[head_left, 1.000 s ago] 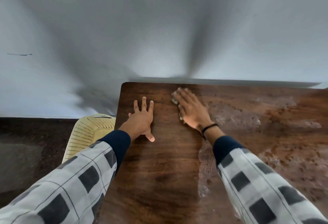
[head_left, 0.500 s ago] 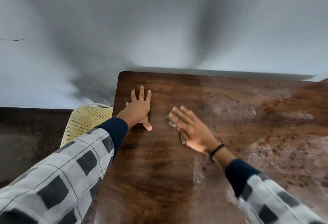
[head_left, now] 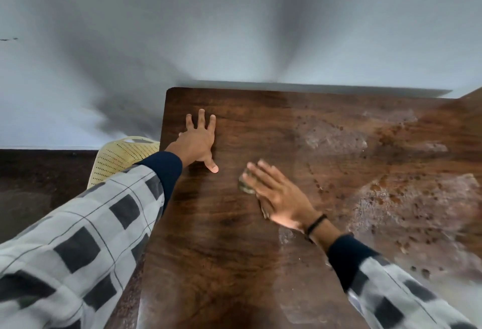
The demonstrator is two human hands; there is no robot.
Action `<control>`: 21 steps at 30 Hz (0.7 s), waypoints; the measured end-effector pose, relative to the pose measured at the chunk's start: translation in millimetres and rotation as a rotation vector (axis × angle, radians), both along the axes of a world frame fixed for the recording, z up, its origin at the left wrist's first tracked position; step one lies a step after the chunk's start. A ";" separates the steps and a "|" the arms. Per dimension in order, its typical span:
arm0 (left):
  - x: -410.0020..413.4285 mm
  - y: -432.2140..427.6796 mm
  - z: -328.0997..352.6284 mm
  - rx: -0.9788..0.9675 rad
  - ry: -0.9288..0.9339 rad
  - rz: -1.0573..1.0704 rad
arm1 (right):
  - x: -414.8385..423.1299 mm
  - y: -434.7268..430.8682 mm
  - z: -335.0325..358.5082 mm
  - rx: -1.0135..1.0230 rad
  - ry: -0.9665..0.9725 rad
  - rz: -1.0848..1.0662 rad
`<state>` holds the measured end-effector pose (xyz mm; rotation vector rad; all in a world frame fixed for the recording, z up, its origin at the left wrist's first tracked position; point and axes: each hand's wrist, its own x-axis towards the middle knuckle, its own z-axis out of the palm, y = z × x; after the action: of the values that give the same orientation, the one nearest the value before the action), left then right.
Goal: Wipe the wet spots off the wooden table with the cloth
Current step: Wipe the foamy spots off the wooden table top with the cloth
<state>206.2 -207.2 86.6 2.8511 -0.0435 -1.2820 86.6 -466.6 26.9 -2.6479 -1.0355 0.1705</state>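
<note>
You are pressing the cloth (head_left: 245, 186) under the straight fingers (head_left: 260, 172) of your right hand (head_left: 281, 198), near your flat, empty left hand (head_left: 199, 143) on the tabletop (head_left: 221, 263), risking it slipping out and merely smearing the wet patches (head_left: 417, 211) lying to its right

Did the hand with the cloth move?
Yes. The right hand, pressing the cloth, slid toward the person, away from the far edge of the table, now nearer than the left hand.

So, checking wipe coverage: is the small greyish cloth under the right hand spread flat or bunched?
Bunched, seemingly: the small greyish cloth shows only crumpled edges beneath the flat right hand; most is hidden.
</note>
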 end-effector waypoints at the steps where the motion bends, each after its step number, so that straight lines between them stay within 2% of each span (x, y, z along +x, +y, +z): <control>1: 0.0 -0.5 -0.9 0.000 -0.003 0.000 | -10.5 -8.4 0.4 -0.007 0.003 0.073; 3: -0.4 -1.5 -1.7 0.009 -0.004 -0.005 | 3.9 -23.0 4.2 -0.048 -0.012 0.148; 4: -0.3 -1.8 -1.8 0.013 -0.002 -0.009 | 18.0 -24.3 7.7 -0.070 -0.017 0.102; 7: -2.5 1.3 -1.4 0.003 -0.009 0.005 | 51.3 -14.0 18.4 -0.046 0.041 -0.256; 9: -3.3 3.1 -0.1 0.001 -0.017 0.003 | 32.7 -0.6 14.7 -0.039 0.073 -0.376; 13: -3.3 0.8 1.2 -0.009 -0.031 -0.002 | -62.7 3.4 -0.5 0.007 0.029 -0.118; 16: -5.6 -0.7 2.3 -0.007 -0.042 -0.008 | -55.6 -15.5 1.9 -0.051 0.016 0.019; 17: -5.8 0.2 2.8 -0.005 -0.042 -0.009 | -39.0 -17.1 5.2 -0.069 0.021 -0.035; 19: -8.6 2.6 3.7 -0.006 -0.046 -0.003 | -8.3 -15.3 13.2 -0.053 0.068 -0.273; 21: -11.9 5.2 5.8 -0.015 -0.063 0.006 | -9.2 -5.1 14.6 -0.033 0.087 -0.444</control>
<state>194.3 -202.0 92.4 2.8762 -0.0457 -1.1860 77.4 -471.8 41.5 -2.7921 -0.4028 0.2039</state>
